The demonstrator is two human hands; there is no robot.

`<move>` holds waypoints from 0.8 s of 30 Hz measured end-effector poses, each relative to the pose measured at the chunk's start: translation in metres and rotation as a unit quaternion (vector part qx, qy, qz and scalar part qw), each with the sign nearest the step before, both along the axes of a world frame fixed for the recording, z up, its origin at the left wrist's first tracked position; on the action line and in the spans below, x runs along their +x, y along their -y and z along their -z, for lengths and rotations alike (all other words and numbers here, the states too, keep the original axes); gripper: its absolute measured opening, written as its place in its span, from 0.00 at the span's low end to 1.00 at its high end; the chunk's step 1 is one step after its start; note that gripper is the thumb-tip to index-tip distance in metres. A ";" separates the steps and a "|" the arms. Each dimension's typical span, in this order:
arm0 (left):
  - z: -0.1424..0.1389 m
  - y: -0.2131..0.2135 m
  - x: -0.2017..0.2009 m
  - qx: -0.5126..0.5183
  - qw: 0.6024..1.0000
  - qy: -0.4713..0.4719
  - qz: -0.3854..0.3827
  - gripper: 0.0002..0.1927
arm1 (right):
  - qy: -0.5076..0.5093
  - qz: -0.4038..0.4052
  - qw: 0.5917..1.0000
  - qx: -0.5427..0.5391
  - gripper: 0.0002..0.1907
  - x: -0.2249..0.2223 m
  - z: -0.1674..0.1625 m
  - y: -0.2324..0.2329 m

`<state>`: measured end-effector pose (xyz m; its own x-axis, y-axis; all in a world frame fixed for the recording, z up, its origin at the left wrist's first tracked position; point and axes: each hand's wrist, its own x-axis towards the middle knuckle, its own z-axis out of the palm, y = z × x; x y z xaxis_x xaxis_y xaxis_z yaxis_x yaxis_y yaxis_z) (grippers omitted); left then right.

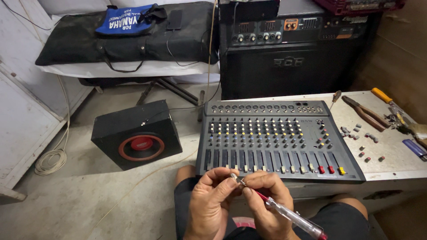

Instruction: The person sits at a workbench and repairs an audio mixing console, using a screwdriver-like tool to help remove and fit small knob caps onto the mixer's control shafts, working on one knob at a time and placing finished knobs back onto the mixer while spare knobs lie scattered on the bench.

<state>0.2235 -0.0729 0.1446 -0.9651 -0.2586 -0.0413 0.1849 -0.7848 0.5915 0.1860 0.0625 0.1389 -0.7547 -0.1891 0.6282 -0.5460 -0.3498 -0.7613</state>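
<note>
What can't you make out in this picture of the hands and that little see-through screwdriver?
- Head view: screwdriver tip, hidden between the left hand and right hand fingers.
- What the fingers pinch: too small.
- Screwdriver's end cap: cut off by the bottom edge.
- Loose knobs on the table: too small.

Both hands sit low in front of the desk (pixel 391 166), the left hand (pixel 209 202) and right hand (pixel 267 204) meeting at a screwdriver (pixel 289 214). Straight ahead, the audio mixer (pixel 278 140) fills the desk's near edge, its knobs and faders blocking any low pass. To the right, bare desk surface is broken by loose small caps (pixel 362 142), pliers (pixel 367 113) and a blue lighter (pixel 414 149). To the left, open floor (pixel 80 195) runs clear up to the black speaker box (pixel 135 140).
</note>
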 end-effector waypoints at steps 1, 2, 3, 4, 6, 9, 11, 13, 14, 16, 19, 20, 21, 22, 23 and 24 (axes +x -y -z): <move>0.000 0.000 0.001 -0.004 1.000 0.003 -0.002 0.11 | -0.005 0.002 1.000 0.004 0.07 0.000 -0.001 0.000; -0.001 0.000 0.001 -0.007 1.000 0.006 -0.003 0.11 | -0.008 0.003 1.000 0.007 0.07 0.000 -0.001 0.000; -0.001 0.000 0.001 -0.007 1.000 0.001 -0.005 0.11 | -0.010 0.005 1.000 0.010 0.07 0.000 -0.001 -0.001; 0.000 -0.001 0.000 -0.006 1.000 -0.004 -0.006 0.12 | -0.013 0.006 1.000 0.013 0.08 0.000 -0.002 -0.001; 0.001 -0.001 0.000 -0.006 1.000 -0.013 -0.009 0.11 | -0.022 0.000 1.000 0.012 0.08 -0.001 -0.002 0.000; 0.004 -0.001 -0.001 -0.010 1.000 -0.018 -0.013 0.10 | -0.036 0.005 0.999 0.016 0.09 -0.001 -0.003 0.001; 0.006 -0.001 -0.001 -0.015 1.000 -0.012 -0.018 0.09 | -0.041 0.015 0.999 0.022 0.09 -0.001 -0.003 0.002; 0.008 0.000 -0.001 -0.021 1.000 -0.011 -0.012 0.09 | -0.040 0.028 0.998 0.029 0.08 -0.001 -0.003 0.002; 0.009 0.000 -0.001 -0.024 1.000 -0.011 -0.009 0.09 | -0.031 0.020 0.999 0.023 0.08 -0.001 -0.004 0.002; 0.010 0.000 -0.002 -0.026 1.000 -0.009 -0.011 0.09 | -0.012 0.004 1.000 0.010 0.08 0.000 -0.004 0.002; 0.011 0.000 -0.002 -0.030 0.999 -0.010 -0.009 0.09 | -0.012 0.004 1.000 0.012 0.08 -0.001 -0.004 0.001; 0.011 0.000 -0.002 -0.032 0.999 -0.011 -0.008 0.09 | -0.017 0.006 1.000 0.014 0.07 -0.001 -0.004 0.001; 0.012 0.000 -0.002 -0.032 0.999 -0.015 -0.007 0.09 | -0.021 0.007 1.000 0.015 0.07 -0.001 -0.005 0.001; 0.012 0.000 -0.002 -0.033 0.999 -0.020 -0.006 0.09 | -0.026 0.009 0.999 0.017 0.07 -0.001 -0.005 0.001; 0.012 0.000 -0.002 -0.033 0.999 -0.024 -0.005 0.09 | -0.029 0.016 0.999 0.023 0.07 -0.001 -0.005 0.001; 0.011 0.000 -0.002 -0.034 0.999 -0.018 -0.006 0.09 | -0.032 0.023 0.999 0.029 0.07 -0.001 -0.005 0.001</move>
